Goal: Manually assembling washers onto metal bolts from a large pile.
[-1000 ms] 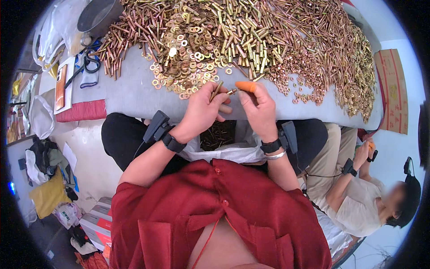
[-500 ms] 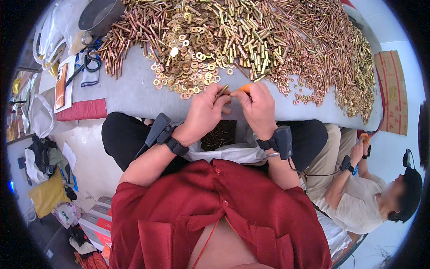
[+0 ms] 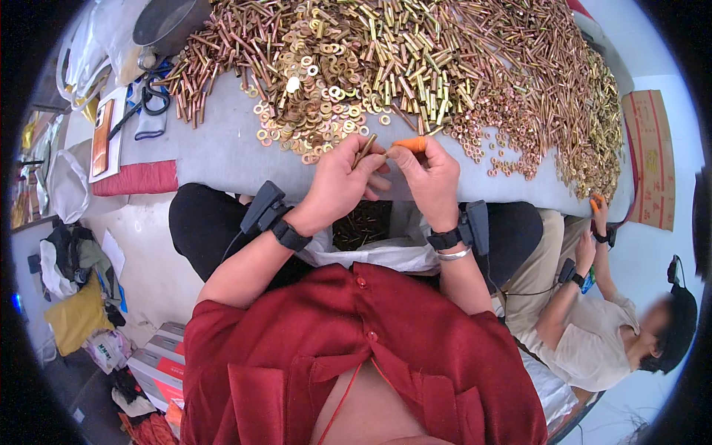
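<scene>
Between the thumb and fingers of my left hand (image 3: 337,182) is a slim brass-coloured metal sleeve (image 3: 364,150), tilted with its upper end pointing away from me. My right hand (image 3: 432,182) is closed just to its right, thumb against an index finger that wears an orange finger cot (image 3: 409,144). Its fingertips meet the left fingers beside the sleeve; whatever small piece they pinch is too small to make out. Both hands hover over the table's near edge. Below them, an open white sack (image 3: 400,254) with dark metal rods (image 3: 363,226) inside sits between my legs.
Piles of flat washers (image 3: 319,122), metal sleeves (image 3: 423,81) and small nuts (image 3: 512,148) cover the grey table (image 3: 215,148). Scissors (image 3: 154,100), a phone (image 3: 101,141) and a dark bucket (image 3: 167,26) lie at left. A co-worker (image 3: 593,334) sits at right.
My right index finger has stretched out leftward over the thumb, and my hands have shifted only slightly. The co-worker's one hand has moved up to the table's edge.
</scene>
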Motion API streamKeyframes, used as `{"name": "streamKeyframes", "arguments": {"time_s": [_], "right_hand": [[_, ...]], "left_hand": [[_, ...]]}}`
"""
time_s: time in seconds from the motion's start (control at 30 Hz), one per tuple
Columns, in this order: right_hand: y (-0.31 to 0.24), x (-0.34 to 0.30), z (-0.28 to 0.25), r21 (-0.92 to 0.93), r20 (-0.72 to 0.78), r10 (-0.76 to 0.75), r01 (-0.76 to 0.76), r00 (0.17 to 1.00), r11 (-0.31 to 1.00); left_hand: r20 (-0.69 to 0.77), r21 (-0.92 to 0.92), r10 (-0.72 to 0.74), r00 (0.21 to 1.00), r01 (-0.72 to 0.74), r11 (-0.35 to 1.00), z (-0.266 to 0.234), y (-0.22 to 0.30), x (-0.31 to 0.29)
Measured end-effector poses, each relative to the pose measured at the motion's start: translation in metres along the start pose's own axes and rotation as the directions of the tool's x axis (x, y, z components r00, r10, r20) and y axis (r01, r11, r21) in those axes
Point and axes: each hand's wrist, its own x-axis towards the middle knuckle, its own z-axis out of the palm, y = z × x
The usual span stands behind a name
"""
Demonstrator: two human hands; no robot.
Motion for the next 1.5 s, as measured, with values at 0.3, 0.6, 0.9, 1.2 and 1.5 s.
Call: {"name": "streamKeyframes", "arguments": {"time_s": [0.3, 0.6, 0.9, 1.2, 1.5], "right_hand": [[0.023, -0.002, -0.005, 0.695, 0.146, 0.069, -0.152, 0.987, 0.703], [0.009, -0.006, 0.007, 0.549, 0.009, 0.021, -0.023, 1.0, 0.836], [0.02, -0.004, -0.007, 0.837, 0.1, -0.036, -0.065, 0.994, 0.544], [0.013, -0.006, 0.001, 0.567, -0.066, -0.029, 0.061, 0.997, 0.822], [0.02, 0.022, 0.004, -0.229, -0.358, -0.225, 0.148, 0.906, 0.962]], "left_hand": [[0.182, -0.303, 0.015, 0.983, 0.041, 0.952, 0.002, -0.013, -0.001], [0.13, -0.291, 0.0, 0.991, 0.039, 0.956, -0.003, -0.003, -0.002], [0.162, -0.357, 0.0, 0.987, 0.058, 0.932, -0.008, 0.001, 0.0], [0.143, -0.359, -0.011, 0.99, 0.062, 0.931, -0.008, -0.002, 0.0], [0.261, -0.031, -0.132, 0.956, 0.145, 0.989, -0.003, 0.01, -0.007]]}}
